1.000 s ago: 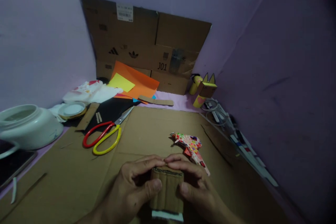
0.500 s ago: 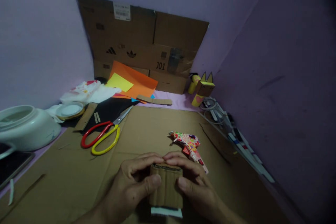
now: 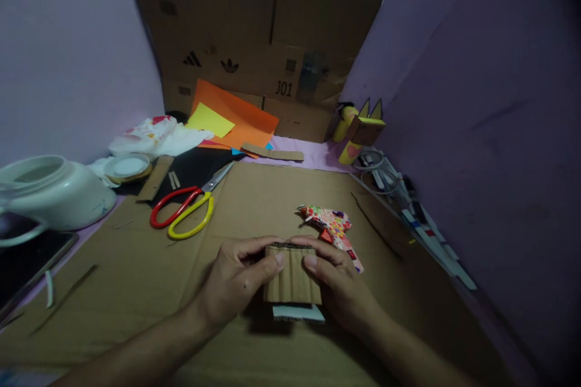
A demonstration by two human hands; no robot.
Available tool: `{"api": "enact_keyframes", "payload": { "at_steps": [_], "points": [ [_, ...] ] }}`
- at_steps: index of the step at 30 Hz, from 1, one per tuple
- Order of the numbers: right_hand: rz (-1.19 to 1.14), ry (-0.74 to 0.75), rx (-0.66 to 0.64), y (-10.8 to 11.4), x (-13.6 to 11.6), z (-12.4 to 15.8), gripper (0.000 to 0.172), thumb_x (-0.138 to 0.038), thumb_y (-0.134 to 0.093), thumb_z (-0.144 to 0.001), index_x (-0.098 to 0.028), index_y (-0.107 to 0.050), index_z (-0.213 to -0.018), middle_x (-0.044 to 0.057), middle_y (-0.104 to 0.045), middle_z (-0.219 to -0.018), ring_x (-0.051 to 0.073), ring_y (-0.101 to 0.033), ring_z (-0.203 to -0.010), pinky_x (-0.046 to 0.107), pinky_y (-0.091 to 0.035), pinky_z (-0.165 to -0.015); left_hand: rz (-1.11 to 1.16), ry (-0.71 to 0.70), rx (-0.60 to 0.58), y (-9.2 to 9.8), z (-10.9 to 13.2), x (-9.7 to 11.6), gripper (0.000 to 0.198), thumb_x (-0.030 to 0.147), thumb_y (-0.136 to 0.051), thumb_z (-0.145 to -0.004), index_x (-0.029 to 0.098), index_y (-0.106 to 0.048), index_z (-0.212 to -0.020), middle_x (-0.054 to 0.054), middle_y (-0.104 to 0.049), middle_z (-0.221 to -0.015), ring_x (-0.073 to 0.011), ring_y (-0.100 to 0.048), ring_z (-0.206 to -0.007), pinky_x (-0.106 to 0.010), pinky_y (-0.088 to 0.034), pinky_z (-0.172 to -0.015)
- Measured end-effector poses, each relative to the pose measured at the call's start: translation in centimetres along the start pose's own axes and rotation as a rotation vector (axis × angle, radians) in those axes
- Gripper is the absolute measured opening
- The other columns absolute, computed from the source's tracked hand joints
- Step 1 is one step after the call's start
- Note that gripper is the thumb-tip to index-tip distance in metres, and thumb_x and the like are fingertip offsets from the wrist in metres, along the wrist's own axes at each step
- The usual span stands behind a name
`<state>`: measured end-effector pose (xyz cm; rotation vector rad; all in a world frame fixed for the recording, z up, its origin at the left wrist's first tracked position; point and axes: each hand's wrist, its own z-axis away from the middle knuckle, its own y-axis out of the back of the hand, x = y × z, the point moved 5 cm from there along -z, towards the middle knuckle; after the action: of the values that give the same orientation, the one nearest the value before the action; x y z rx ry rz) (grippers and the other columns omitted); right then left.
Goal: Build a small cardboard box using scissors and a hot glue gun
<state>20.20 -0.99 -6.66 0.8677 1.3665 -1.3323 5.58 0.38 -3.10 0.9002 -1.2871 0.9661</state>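
A small corrugated cardboard piece (image 3: 293, 278) is held between both hands over the cardboard-covered table. My left hand (image 3: 240, 275) grips its left side, thumb on the near face and fingers behind the upper edge. On the right side, my right hand (image 3: 338, 275) holds it the same way. Under its lower edge shows a white-faced strip (image 3: 298, 312) with a corrugated edge; how the two are joined is hidden. Just beyond my right hand lies a glue gun (image 3: 333, 227) with a colourful pattern, its handle partly behind my fingers.
Scissors (image 3: 190, 208) with red and yellow handles lie left of centre. A white pot (image 3: 68, 190) and a dark phone-like slab (image 3: 49, 263) are at far left. Orange paper (image 3: 254, 118) lies at the back; a yellow-and-brown cardboard figure (image 3: 367, 133) stands back right, near several markers (image 3: 426, 230).
Both hands have tilted the cardboard piece, and more of the white strip below it shows. The head view has dipped, so hands and surroundings sit higher in the picture.
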Motion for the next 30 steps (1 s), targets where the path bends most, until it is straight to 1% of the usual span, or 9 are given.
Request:
{"api": "enact_keyframes", "payload": {
  "at_steps": [6,12,15,17,19,21,24,26,30],
  "points": [
    [0.063,0.048,-0.045,0.0,-0.2,-0.1,0.026,-0.037,-0.066,-0.076,-0.024,-0.071,-0.097,0.006,-0.065,-0.112,0.026,-0.054,-0.112,0.042,-0.033,-0.102,0.005,-0.054,-0.018,0.1,0.4,0.5,0.027,0.023,-0.06,-0.079,0.019,-0.07,-0.104,-0.002,-0.073,-0.096,-0.0215,-0.064,-0.092,-0.029,-0.05,-0.084],
    [0.015,0.018,-0.031,0.0,0.0,0.0,0.032,-0.039,-0.065,-0.076,-0.022,-0.068,-0.103,0.007,-0.068,-0.106,0.026,-0.059,-0.101,0.04,-0.042,-0.092,0.025,-0.077,-0.048,-0.1,0.3,0.5,0.031,0.032,-0.059,-0.081,0.018,-0.068,-0.107,-0.004,-0.07,-0.106,-0.0231,-0.062,-0.1,-0.031,-0.048,-0.089],
    [-0.032,-0.017,-0.003,0.0,-0.1,0.1,0.033,-0.042,-0.067,-0.073,-0.021,-0.069,-0.099,0.006,-0.069,-0.098,0.024,-0.062,-0.092,0.036,-0.046,-0.083,0.058,-0.05,-0.055,0.0,0.4,-0.1,0.045,0.039,-0.061,-0.078,0.013,-0.06,-0.115,-0.009,-0.067,-0.112,-0.0253,-0.061,-0.104,-0.031,-0.049,-0.088],
    [-0.037,-0.036,0.039,0.1,-0.3,0.1,0.033,-0.043,-0.069,-0.071,-0.021,-0.07,-0.095,0.004,-0.07,-0.092,0.023,-0.062,-0.087,0.032,-0.047,-0.077,0.076,-0.018,-0.095,-0.1,0.7,-0.5,0.062,0.042,-0.066,-0.074,0.011,-0.049,-0.125,-0.013,-0.062,-0.119,-0.0271,-0.059,-0.106,-0.032,-0.05,-0.086],
    [-0.052,-0.048,0.071,0.1,-0.4,0.1,0.033,-0.043,-0.07,-0.068,-0.021,-0.07,-0.093,0.003,-0.07,-0.088,0.022,-0.062,-0.085,0.03,-0.047,-0.072,0.056,-0.016,-0.135,-0.2,1.0,-0.6,0.077,0.041,-0.07,-0.069,0.013,-0.038,-0.133,-0.014,-0.057,-0.125,-0.0281,-0.058,-0.107,-0.032,-0.05,-0.084],
    [-0.075,-0.063,0.072,0.0,-0.5,0.1,0.034,-0.044,-0.071,-0.067,-0.021,-0.07,-0.092,0.003,-0.07,-0.087,0.023,-0.062,-0.085,0.03,-0.047,-0.071,0.019,-0.046,-0.145,-0.2,1.2,-0.4,0.08,0.039,-0.072,-0.067,0.016,-0.035,-0.134,-0.013,-0.056,-0.125,-0.0279,-0.059,-0.105,-0.032,-0.05,-0.083],
    [-0.06,-0.06,0.047,-0.1,-0.5,0.1,0.035,-0.045,-0.068,-0.069,-0.022,-0.068,-0.095,0.004,-0.069,-0.089,0.024,-0.062,-0.087,0.031,-0.048,-0.073,0.0,-0.068,-0.154,-0.1,1.3,0.0,0.067,0.036,-0.07,-0.069,0.019,-0.043,-0.128,-0.01,-0.061,-0.117,-0.0263,-0.062,-0.099,-0.03,-0.051,-0.08],
    [0.014,-0.022,0.026,-0.1,-0.6,0.1,0.035,-0.045,-0.064,-0.074,-0.022,-0.067,-0.1,0.004,-0.068,-0.096,0.024,-0.06,-0.093,0.033,-0.046,-0.079,0.022,-0.059,-0.176,-0.1,1.2,0.1,0.06,0.035,-0.069,-0.07,0.019,-0.048,-0.124,-0.009,-0.062,-0.116,-0.0261,-0.062,-0.099,-0.029,-0.051,-0.079],
    [0.166,0.067,-0.027,0.1,-1.2,0.3,0.041,-0.051,-0.057,-0.079,-0.025,-0.064,-0.109,0.004,-0.065,-0.108,0.025,-0.056,-0.104,0.035,-0.042,-0.09,0.11,-0.05,-0.172,0.1,1.0,0.0,0.064,0.035,-0.072,-0.067,0.018,-0.049,-0.124,-0.01,-0.062,-0.117,-0.028,-0.06,-0.103,-0.031,-0.051,-0.083]
  ]
}}
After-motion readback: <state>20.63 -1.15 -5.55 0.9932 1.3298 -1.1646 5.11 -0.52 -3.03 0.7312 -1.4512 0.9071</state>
